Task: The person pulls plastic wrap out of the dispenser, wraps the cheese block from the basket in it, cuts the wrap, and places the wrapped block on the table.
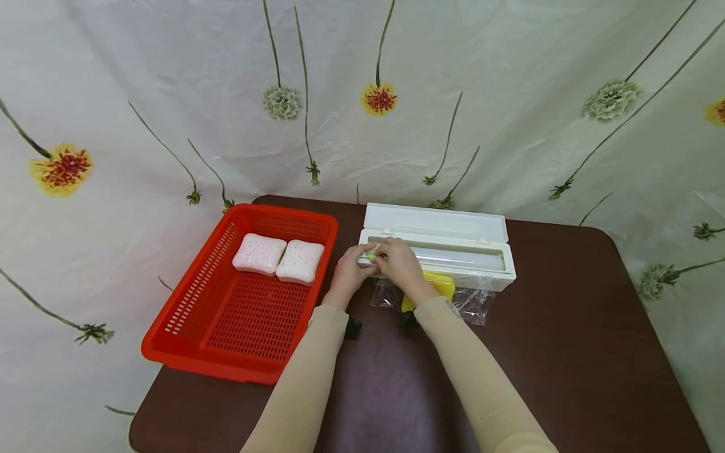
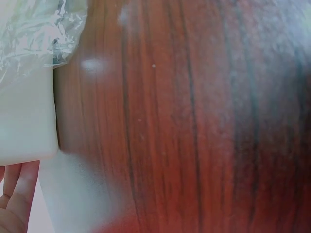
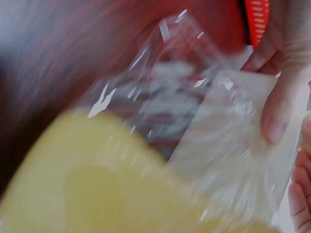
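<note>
A white cling film dispenser [image 1: 453, 272] stands with its lid [image 1: 436, 225] raised, a film roll [image 1: 461, 258] inside. My left hand [image 1: 350, 275] grips its left end, thumb [image 3: 276, 119] on the film-covered front. Fingers of that hand [image 2: 18, 199] show beside the box end in the left wrist view. My right hand [image 1: 401, 263] pinches a small green slider [image 1: 369, 255] at the same end. Clear film [image 3: 170, 77] hangs from the box front. Below the right hand lies a yellow, rounded-cornered piece [image 1: 440, 284], partly hidden by the wrist; its kind is unclear.
Left of the hands, a red perforated basket [image 1: 155, 345] holds two pale pink, speckled, bread-slice-shaped pieces [image 1: 259, 253]. The dark brown table [image 1: 566, 327] extends to the right. A flowered cloth [image 1: 498, 126] hangs behind it.
</note>
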Demonstrator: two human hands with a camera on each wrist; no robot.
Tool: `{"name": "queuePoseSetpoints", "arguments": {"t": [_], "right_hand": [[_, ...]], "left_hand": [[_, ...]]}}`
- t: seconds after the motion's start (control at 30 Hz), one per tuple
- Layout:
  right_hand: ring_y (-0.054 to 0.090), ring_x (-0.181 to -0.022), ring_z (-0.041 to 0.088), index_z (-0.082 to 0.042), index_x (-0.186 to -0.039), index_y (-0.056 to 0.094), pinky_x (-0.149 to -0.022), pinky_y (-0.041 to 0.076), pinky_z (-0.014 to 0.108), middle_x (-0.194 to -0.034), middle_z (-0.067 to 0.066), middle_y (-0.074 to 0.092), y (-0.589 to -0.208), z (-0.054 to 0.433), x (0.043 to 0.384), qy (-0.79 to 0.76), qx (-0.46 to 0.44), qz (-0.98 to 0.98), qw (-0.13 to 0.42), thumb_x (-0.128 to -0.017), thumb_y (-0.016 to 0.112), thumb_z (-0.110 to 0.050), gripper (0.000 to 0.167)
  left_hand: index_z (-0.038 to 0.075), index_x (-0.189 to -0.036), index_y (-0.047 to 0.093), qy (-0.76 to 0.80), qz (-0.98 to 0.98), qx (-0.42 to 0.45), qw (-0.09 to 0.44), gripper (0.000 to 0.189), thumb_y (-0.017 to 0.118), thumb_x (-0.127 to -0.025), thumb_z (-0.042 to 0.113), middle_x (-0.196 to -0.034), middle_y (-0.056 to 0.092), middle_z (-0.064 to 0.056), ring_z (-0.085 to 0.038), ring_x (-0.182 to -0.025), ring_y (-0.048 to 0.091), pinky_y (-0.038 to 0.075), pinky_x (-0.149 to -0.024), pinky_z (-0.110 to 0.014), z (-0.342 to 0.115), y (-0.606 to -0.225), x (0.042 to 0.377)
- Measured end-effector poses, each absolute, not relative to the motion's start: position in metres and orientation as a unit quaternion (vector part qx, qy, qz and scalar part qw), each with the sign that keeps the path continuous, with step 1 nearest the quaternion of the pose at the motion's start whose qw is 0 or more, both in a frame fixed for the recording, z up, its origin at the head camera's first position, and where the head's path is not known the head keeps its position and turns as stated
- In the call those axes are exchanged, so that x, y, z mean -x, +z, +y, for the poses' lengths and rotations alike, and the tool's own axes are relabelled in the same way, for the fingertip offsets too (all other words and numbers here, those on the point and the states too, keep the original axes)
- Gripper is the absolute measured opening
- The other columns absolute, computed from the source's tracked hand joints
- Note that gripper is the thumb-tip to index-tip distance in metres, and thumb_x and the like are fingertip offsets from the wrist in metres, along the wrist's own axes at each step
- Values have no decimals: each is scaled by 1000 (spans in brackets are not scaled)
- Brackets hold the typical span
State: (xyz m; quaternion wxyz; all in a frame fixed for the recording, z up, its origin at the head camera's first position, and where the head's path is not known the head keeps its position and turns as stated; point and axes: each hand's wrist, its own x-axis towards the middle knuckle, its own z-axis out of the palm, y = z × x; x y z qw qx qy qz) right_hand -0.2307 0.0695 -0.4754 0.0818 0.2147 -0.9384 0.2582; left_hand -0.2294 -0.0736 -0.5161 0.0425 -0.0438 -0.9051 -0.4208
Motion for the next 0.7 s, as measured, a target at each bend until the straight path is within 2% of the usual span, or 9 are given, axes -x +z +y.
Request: {"name": "queuePoseSetpoints", "arguments": {"t": [0.17,0.43,0.7], "right_hand": [[64,-92,27,-3,-94,76,-85,55,37,-98,9,69,-475,76,232,253,-226,-937,79,-89,73,-14,13],[64,-92,26,-2,-95,76,-85,55,37,-97,10,69,-471,85,233,245,-236,-939,46,-90,73,-17,16],[63,-87,22,-5,-96,76,-79,55,34,-95,7,67,-465,111,234,252,-216,-943,11,-90,73,-17,14]], "left_hand": [[20,-132,64,-423,-905,41,32,56,83,-80,21,-139,57,-13,-32,-126,56,46,-104,-46,-72,-518,230],[20,-133,64,-437,-898,43,25,56,82,-80,24,-140,57,-11,-29,-128,54,46,-106,-45,-72,-521,229],[20,-136,60,-433,-899,61,26,66,83,-75,26,-140,57,-10,-28,-131,53,45,-107,-43,-76,-520,230]]}}
